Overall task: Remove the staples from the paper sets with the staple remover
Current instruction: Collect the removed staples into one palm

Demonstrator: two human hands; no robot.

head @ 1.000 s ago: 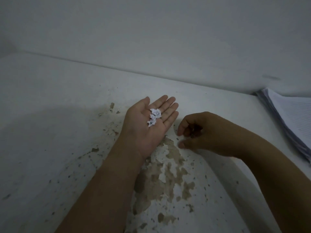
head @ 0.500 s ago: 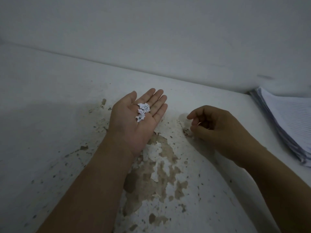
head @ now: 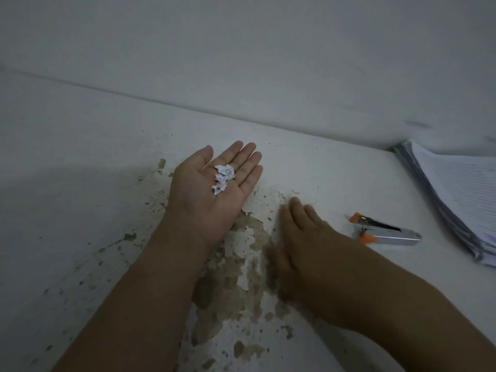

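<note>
My left hand (head: 212, 194) lies palm up over the table with straight fingers, and several small torn white paper scraps (head: 223, 177) rest on its palm. Palm down and blurred, my right hand (head: 300, 237) is flat on the table just right of the left wrist, fingers straight, holding nothing. A silver stapler-like tool with orange ends, the staple remover (head: 386, 233), lies on the table to the right of that hand, apart from it. The stack of paper sets (head: 456, 194) sits at the far right edge.
The white table (head: 80, 210) has worn brown patches of peeled paint (head: 241, 264) under and between my forearms. A plain white wall (head: 241, 63) rises right behind the table's back edge.
My right hand went from curled, fingertips pinched together, to flat with straight fingers on the table, and moved nearer. The staple remover is now in view. My left hand stayed palm up.
</note>
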